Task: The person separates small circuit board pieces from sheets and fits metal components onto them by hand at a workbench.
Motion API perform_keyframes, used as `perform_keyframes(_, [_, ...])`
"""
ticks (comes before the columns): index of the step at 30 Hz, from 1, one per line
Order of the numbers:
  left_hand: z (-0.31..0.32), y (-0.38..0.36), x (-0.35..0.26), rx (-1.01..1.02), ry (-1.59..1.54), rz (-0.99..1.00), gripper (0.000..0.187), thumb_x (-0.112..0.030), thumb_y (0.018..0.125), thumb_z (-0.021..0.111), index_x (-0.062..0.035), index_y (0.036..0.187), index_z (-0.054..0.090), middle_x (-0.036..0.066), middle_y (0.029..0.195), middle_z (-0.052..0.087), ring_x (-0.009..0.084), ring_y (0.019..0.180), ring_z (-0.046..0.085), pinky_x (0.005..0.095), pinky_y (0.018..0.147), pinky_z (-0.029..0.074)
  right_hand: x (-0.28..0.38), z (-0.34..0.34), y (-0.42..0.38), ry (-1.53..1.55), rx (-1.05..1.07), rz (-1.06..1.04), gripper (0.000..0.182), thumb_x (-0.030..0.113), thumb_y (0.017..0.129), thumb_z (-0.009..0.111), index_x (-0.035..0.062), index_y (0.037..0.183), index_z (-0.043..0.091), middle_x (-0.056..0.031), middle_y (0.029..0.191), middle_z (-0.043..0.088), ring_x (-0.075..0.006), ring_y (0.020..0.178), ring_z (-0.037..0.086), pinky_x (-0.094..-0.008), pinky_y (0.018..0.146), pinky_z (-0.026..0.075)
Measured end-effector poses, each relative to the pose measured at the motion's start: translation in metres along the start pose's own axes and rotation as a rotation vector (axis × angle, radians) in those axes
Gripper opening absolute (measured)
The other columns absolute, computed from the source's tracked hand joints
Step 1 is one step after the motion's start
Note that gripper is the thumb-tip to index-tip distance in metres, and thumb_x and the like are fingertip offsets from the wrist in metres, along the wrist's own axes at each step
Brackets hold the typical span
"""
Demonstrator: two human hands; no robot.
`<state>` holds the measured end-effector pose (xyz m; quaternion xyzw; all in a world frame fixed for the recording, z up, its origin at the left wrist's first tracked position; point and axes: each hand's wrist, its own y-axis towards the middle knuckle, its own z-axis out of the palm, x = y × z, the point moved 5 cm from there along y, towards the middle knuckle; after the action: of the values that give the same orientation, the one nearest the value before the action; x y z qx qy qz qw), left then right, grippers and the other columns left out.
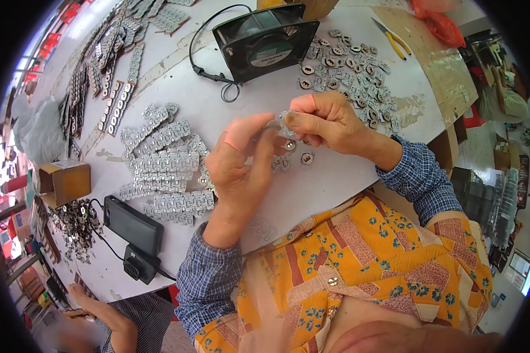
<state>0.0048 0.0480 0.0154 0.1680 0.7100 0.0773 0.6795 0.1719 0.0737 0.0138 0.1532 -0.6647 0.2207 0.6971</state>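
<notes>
My left hand is closed, thumb and fingers pinching small silvery metal pieces that my fingers partly cover. Facing it, my right hand pinches a small stamped metal piece between thumb and forefinger; the two hands nearly meet there. Orange bands wrap a finger on each hand. Just below the fingertips lie a few loose metal pieces, one of them a small plate with a dark centre. Left of my left hand are stacked rows of joined metal plates.
A black fan with a cable stands at the back. Loose metal parts spread beside it, near yellow-handled pliers. Leftward are a cardboard box, a black device and more strips. Another person's arm shows lower left.
</notes>
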Motion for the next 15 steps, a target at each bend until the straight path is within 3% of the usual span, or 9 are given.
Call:
perform_keyframes(5, [-0.0012,0.0011,-0.0011,-0.056,-0.007,-0.019,0.019,0.005,0.095,0.06,0.0066,0.113,0.062,0.011,0.095,0.069,0.0155,0.079,0.071,0.0257,0.066,0.061,0.0062,0.0021,-0.0008,0.03,-0.042,0.058,0.027,0.023,0.1,0.06,0.0039,0.082,0.065,0.0037,0.066,0.058,-0.0014,0.053,0.046,-0.0196,0.047,0.035])
perform_keyframes(12, [-0.0002,0.0006,-0.0025,0.06,0.027,-0.001,0.017,0.006,0.093,0.061,0.0065,0.11,0.062,0.011,0.096,0.069,0.0141,0.079,0.07,0.0238,0.066,0.059,0.0009,-0.0018,-0.0009,0.096,-0.078,0.071,0.027,0.024,0.099,0.062,0.0044,0.08,0.066,0.0038,0.066,0.057,-0.0013,0.053,0.046,-0.0192,0.047,0.035])
perform_keyframes(15, [-0.0022,0.0039,0.0,0.029,0.108,0.029,0.017,0.006,0.092,0.063,0.005,0.109,0.064,0.009,0.099,0.068,0.0131,0.081,0.07,0.0223,0.066,0.057,0.0039,-0.0063,0.0024,-0.134,-0.096,0.032,0.028,0.022,0.098,0.063,0.0048,0.076,0.062,0.0046,0.064,0.054,-0.0022,0.052,0.045,-0.0207,0.047,0.035])
